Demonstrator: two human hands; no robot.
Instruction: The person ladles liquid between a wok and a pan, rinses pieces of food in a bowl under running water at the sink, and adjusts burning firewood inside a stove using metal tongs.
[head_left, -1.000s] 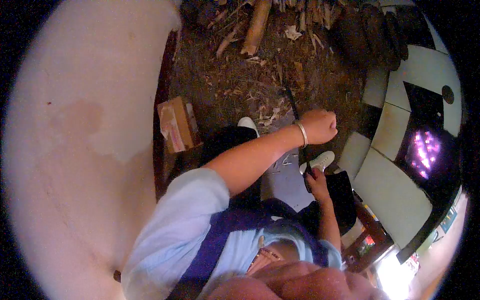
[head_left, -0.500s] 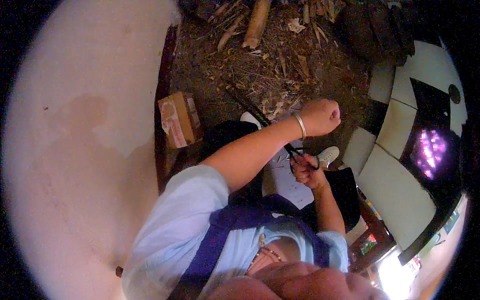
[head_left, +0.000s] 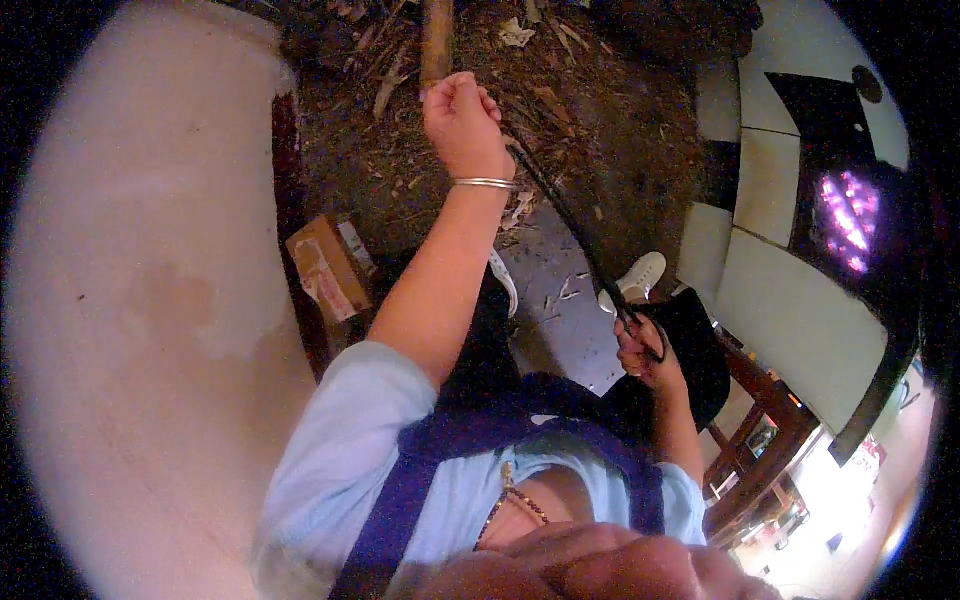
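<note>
My left hand (head_left: 465, 125), with a silver bangle at its wrist, is stretched far forward. Its fingers are curled, and it overlaps the near end of a bamboo piece (head_left: 437, 45). Whether it grips the bamboo or anything else cannot be seen. Low on the right, my right hand (head_left: 643, 355) is closed around the looped handle of long black tongs (head_left: 575, 225). The tongs slant up and left over a grey floor patch, and their far end lies just right of my left hand.
A pale tiled stove (head_left: 800, 290) stands on the right, with a pinkish bright glow (head_left: 850, 220) in its dark opening. A cardboard box (head_left: 328, 268) sits by the pale wall (head_left: 150, 300). Twigs and dry litter (head_left: 400, 130) cover the floor ahead. A wooden stool (head_left: 755, 440) is at lower right.
My left hand has reached forward and left, to the bamboo's end. My right hand, still gripping the tongs, has moved slightly right and down. The whole view has shifted.
</note>
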